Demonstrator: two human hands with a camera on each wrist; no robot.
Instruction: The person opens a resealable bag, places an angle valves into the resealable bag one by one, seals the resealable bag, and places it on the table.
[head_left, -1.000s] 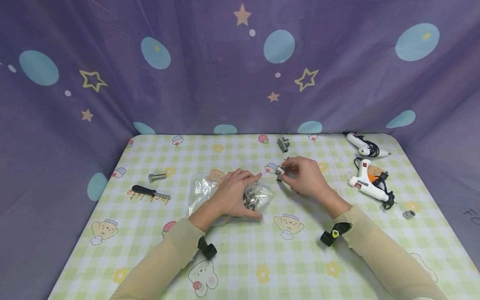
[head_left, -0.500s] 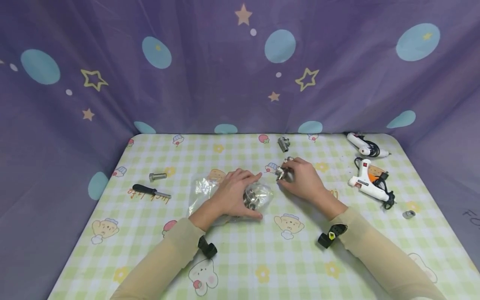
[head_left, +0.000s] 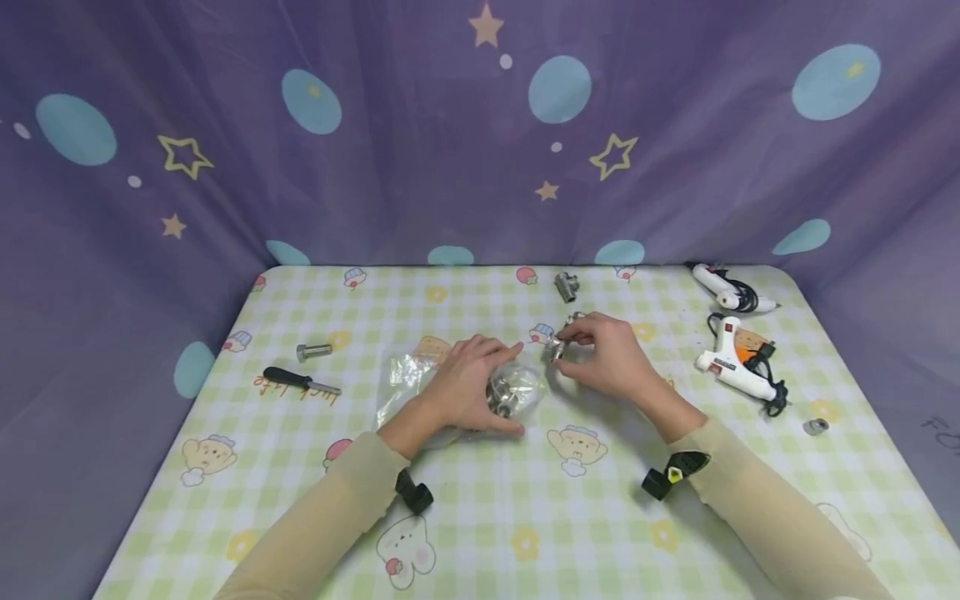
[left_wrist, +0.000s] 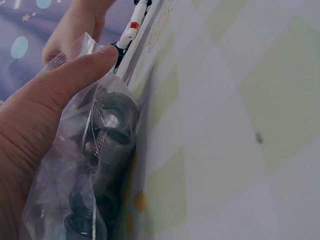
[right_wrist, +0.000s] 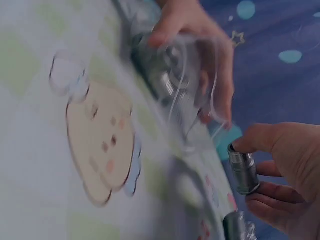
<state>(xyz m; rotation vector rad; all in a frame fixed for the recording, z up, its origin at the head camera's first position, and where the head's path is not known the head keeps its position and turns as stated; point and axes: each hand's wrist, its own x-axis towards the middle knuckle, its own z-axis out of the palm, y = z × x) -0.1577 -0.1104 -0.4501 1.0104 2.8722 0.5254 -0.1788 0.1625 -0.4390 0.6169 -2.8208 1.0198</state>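
Observation:
My left hand curls over a clear plastic bag on the table. Several metal pipe fittings fill the bag's right end; in the left wrist view, threaded fittings show through the film beneath my thumb. To the right of the bag, my right hand pinches a short cylindrical metal pipe fitting between thumb and fingertips. Just behind those fingers, another fitting is partly hidden. Farther back lies a tee fitting.
On the left lie a bolt and a black-handled tool with a metal shaft. Two white glue guns with black cords lie at the right, near a small metal fitting. A purple curtain hangs behind the table.
The fitting in my right hand has turned between the fingers, and that hand has shifted slightly. My left hand has stayed on the bag.

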